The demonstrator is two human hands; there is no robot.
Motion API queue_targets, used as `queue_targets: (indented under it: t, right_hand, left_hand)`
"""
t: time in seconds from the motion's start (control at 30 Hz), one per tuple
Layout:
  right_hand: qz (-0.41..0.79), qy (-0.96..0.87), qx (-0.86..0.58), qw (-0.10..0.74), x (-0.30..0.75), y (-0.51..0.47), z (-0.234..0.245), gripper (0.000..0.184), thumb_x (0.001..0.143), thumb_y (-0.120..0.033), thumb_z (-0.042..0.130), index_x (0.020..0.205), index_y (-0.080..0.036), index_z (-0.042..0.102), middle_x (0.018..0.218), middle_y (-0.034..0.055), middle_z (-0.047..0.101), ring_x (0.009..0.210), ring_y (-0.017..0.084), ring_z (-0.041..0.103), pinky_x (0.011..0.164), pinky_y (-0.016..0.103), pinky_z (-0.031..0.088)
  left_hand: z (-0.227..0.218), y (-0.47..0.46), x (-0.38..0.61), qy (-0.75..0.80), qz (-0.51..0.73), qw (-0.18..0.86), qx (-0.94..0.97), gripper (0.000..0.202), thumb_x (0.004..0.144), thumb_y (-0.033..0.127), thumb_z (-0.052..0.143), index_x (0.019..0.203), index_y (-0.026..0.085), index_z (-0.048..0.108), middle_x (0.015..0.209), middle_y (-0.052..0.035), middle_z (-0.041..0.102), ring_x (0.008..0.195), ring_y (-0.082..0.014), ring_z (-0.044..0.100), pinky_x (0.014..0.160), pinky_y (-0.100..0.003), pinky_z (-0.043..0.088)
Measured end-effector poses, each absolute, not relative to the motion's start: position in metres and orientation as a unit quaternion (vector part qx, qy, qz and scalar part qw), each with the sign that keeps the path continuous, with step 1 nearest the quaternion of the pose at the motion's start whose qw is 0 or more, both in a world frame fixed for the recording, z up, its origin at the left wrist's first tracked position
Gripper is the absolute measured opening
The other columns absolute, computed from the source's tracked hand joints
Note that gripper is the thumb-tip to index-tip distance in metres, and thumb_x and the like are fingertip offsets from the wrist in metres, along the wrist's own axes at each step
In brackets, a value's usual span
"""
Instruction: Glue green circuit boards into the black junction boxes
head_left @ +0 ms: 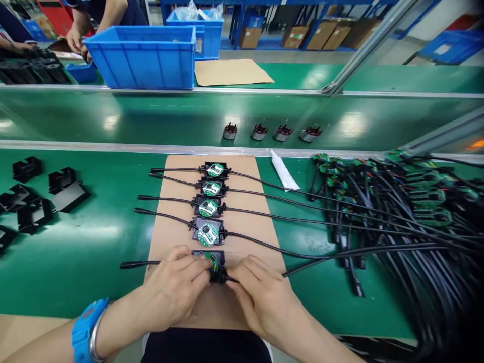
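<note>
Nearest me on a cardboard sheet (177, 181) lies a black plastic housing (200, 252) with a green circuit board (214, 262) in it. My left hand (179, 282) is closed over its left side, fingertips pressed at the board. At its right side my right hand (260, 290) pinches the black cable (231, 279) where it leaves the housing. Beyond them, several like housings stand in a column, each with a green board, such as the nearest board (207, 234), and cables running out both sides. My fingers hide part of the held housing.
To the right lies a large heap of black cables (381, 217) with green boards. Bare black housings (34, 214) are at left. A white tube (283, 171) lies past the cardboard; several metal motor parts (259, 132) line the ledge. Behind stand a blue bin (147, 60) and a co-worker's hands (75, 40).
</note>
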State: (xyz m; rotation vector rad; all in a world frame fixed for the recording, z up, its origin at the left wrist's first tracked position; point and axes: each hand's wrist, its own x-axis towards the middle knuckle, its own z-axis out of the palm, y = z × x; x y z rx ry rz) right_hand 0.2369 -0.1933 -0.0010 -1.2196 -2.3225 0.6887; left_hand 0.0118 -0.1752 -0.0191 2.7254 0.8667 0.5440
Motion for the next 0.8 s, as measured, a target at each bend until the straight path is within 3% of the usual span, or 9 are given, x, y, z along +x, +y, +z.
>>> queue_targets:
  t: [0.1, 0.17, 0.3, 0.43, 0.6, 0.7, 0.8]
  right_hand:
    - [0.267, -0.812, -0.453, 0.253, 0.239, -0.191, -0.003, 0.016, 0.093, -0.011, 0.042, 0.101, -0.017, 0.054, 0.089, 0.0063, 0.058, 0.08, 0.017, 0.055, 0.07, 0.029, 0.047]
    - [0.266, -0.818, -0.458, 0.226, 0.24, -0.191, -0.003, 0.018, 0.093, -0.011, 0.04, 0.103, -0.018, 0.054, 0.091, 0.0064, 0.057, 0.082, 0.017, 0.056, 0.072, 0.03, 0.047]
    - [0.27, -0.828, -0.467, 0.151, 0.241, -0.189, 0.003, 0.019, 0.095, -0.014, 0.035, 0.092, -0.018, 0.053, 0.08, 0.0039, 0.057, 0.071, 0.018, 0.055, 0.064, 0.03, 0.043]
    - [0.349, -0.774, -0.524, 0.066, 0.237, -0.177, 0.012, 0.027, 0.096, -0.022, 0.033, 0.071, -0.02, 0.042, 0.067, 0.0014, 0.054, 0.062, 0.015, 0.051, 0.057, 0.027, 0.035]
    - [0.327, -0.803, -0.499, 0.003, 0.234, -0.162, 0.016, 0.02, 0.09, -0.014, 0.033, 0.075, -0.02, 0.045, 0.067, 0.0014, 0.056, 0.06, 0.015, 0.05, 0.057, 0.028, 0.031]
    - [0.298, -0.824, -0.48, -0.038, 0.233, -0.158, 0.011, 0.016, 0.086, -0.013, 0.038, 0.076, -0.02, 0.049, 0.064, 0.0008, 0.056, 0.056, 0.016, 0.05, 0.054, 0.029, 0.028]
    - [0.277, -0.829, -0.484, -0.042, 0.234, -0.159, 0.006, 0.014, 0.084, -0.013, 0.04, 0.082, -0.019, 0.053, 0.074, 0.0038, 0.059, 0.06, 0.018, 0.053, 0.056, 0.03, 0.032]
  left_hand:
    - [-0.019, -0.176, 0.012, 0.295, 0.177, 0.109, 0.933, 0.019, 0.092, 0.01, 0.043, 0.096, 0.014, 0.06, 0.114, -0.0059, 0.065, 0.096, -0.0172, 0.059, 0.094, -0.036, 0.033]
    - [-0.018, -0.177, 0.012, 0.292, 0.17, 0.105, 0.935, 0.02, 0.092, 0.011, 0.042, 0.099, 0.014, 0.06, 0.116, -0.006, 0.065, 0.097, -0.017, 0.059, 0.094, -0.036, 0.033]
    - [-0.02, -0.178, 0.012, 0.287, 0.16, 0.105, 0.939, 0.022, 0.093, 0.01, 0.04, 0.103, 0.013, 0.06, 0.119, -0.0064, 0.063, 0.102, -0.0171, 0.057, 0.096, -0.036, 0.032]
    - [-0.02, -0.178, 0.012, 0.29, 0.154, 0.106, 0.938, 0.025, 0.091, 0.01, 0.041, 0.109, 0.013, 0.058, 0.119, -0.007, 0.062, 0.105, -0.0179, 0.055, 0.096, -0.036, 0.031]
    - [-0.012, -0.178, 0.015, 0.284, 0.111, 0.099, 0.947, 0.049, 0.085, 0.012, 0.046, 0.135, 0.011, 0.043, 0.117, -0.0091, 0.062, 0.106, -0.0212, 0.053, 0.094, -0.039, 0.03]
    - [-0.009, -0.179, 0.023, 0.294, 0.084, 0.094, 0.948, 0.045, 0.085, 0.018, 0.049, 0.129, 0.009, 0.048, 0.107, -0.0076, 0.064, 0.099, -0.0224, 0.054, 0.093, -0.04, 0.03]
    - [-0.01, -0.181, 0.029, 0.305, 0.078, 0.068, 0.947, 0.038, 0.086, 0.017, 0.048, 0.123, 0.008, 0.053, 0.1, -0.0065, 0.064, 0.093, -0.0224, 0.054, 0.093, -0.04, 0.03]
